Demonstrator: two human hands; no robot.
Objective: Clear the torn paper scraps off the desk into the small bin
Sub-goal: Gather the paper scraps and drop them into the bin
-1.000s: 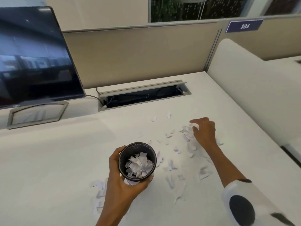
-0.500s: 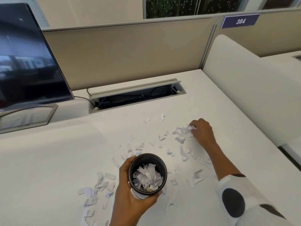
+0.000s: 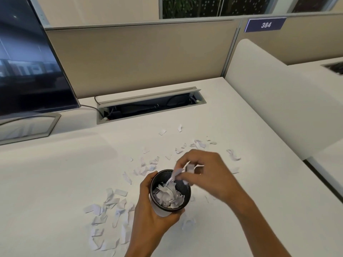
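Note:
A small black mesh bin [image 3: 182,186], partly filled with white scraps, is gripped from the left and below by my left hand [image 3: 150,217], which holds it just above the white desk [image 3: 55,182]. My right hand [image 3: 207,175] hovers over the bin's far right rim and pinches a bunch of torn paper scraps [image 3: 182,170], some of them trailing down into the bin. More torn scraps [image 3: 109,214] lie in a heap left of the bin, and others [image 3: 198,144] are scattered behind it.
A dark monitor [image 3: 27,67] on a grey stand sits at the back left. An open cable tray [image 3: 150,106] with a grey lid is sunk into the desk behind the scraps. A beige partition runs along the back and a white divider [image 3: 274,101] closes the right side.
My right hand left the far scraps with a pinch of paper and came back over the bin. My left hand still holds the bin, which sits nearer the scraps on the left.

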